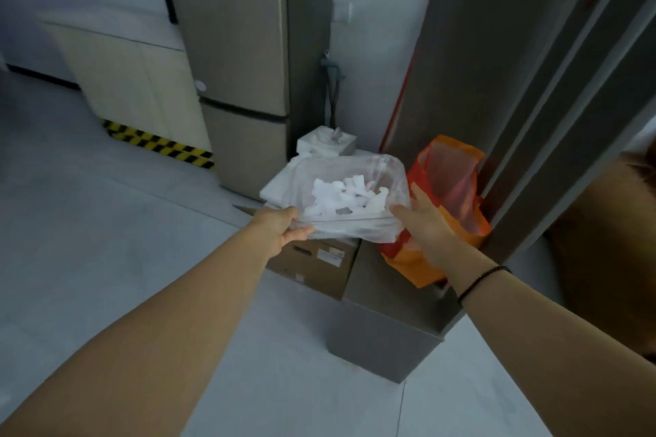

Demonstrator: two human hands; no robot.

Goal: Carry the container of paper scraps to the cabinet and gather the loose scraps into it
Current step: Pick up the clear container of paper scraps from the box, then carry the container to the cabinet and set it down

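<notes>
Head view: both arms outstretched, left hand (284, 225) and right hand (422, 220) grasping the clear container (355, 223).

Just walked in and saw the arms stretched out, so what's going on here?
A person is holding a clear plastic container of white paper scraps out in front with both hands. The left hand has a grip on its near left edge, the right hand on its right side. It is over a cardboard box, next to an orange bag and a tall fridge. No loose scraps are visible to gather yet.
</notes>
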